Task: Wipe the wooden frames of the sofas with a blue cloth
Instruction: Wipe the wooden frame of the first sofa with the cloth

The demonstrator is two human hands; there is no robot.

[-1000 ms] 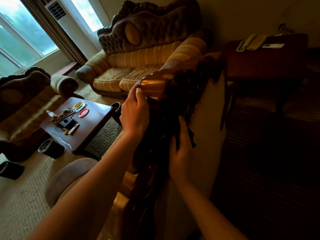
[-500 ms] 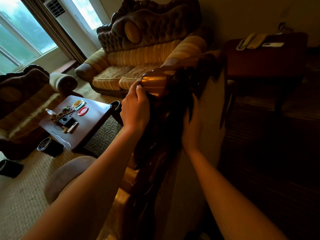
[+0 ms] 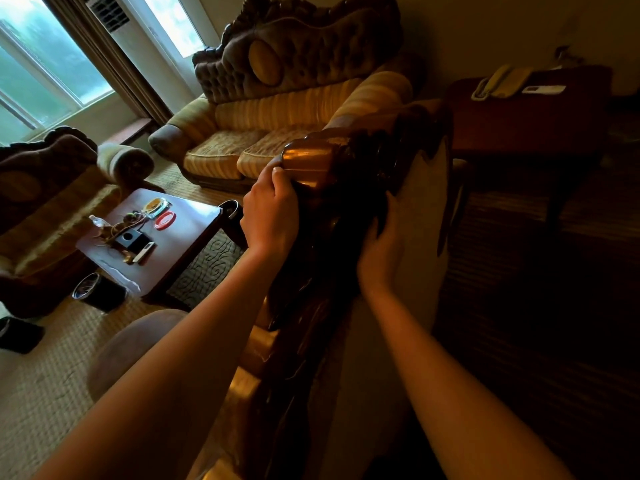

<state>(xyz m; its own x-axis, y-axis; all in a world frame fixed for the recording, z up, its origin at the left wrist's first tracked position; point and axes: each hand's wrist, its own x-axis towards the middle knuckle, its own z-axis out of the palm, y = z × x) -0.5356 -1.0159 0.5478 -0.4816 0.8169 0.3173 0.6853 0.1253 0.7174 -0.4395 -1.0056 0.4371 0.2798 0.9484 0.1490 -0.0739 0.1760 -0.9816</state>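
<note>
Carved wood, dark and glossy, forms the sofa frame (image 3: pixel 332 188) running from 6 o'clock up to the centre of the view. The left hand (image 3: pixel 272 216) is closed over the rounded crest at the top, its fingers (image 3: pixel 277 173) curled on the polished knob. The right hand (image 3: pixel 379 247) is pressed against the rear of the frame at 3 o'clock from the left; its fingers are lost in shadow and their grip cannot be told. The blue cloth cannot be made out. The frame is judged rigid, heavy and slick; a limp cloth is best bunched in the palm and pushed into the carving.
</note>
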